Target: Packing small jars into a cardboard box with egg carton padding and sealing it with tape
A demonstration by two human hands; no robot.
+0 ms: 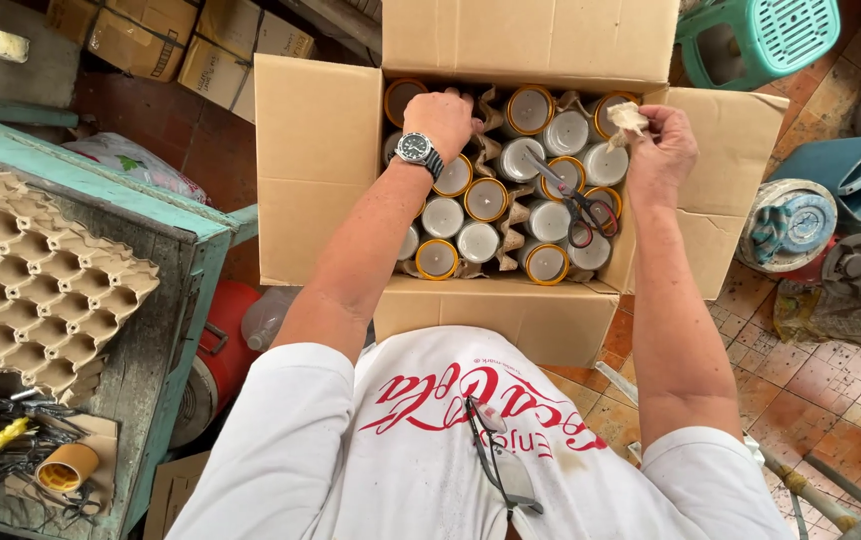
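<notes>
An open cardboard box (320, 170) stands in front of me, packed with several upright tubes (486, 198) that have yellow rims and pale tops, set in brown pulp dividers. My left hand (440, 115), with a wristwatch, reaches into the far left of the box and rests on the tubes there; whether it grips one is hidden. My right hand (662, 150) pinches a scrap of crumpled brown paper (630, 120) at the far right corner. A pair of scissors (578, 205) with red and black handles lies on top of the tubes.
A green wooden table (165, 300) at left carries a pulp egg tray (35, 280), a yellow roll and small tools. More cardboard boxes (190, 45) stand behind. A green plastic stool (765, 35) and buckets sit at right on the tiled floor (830, 380).
</notes>
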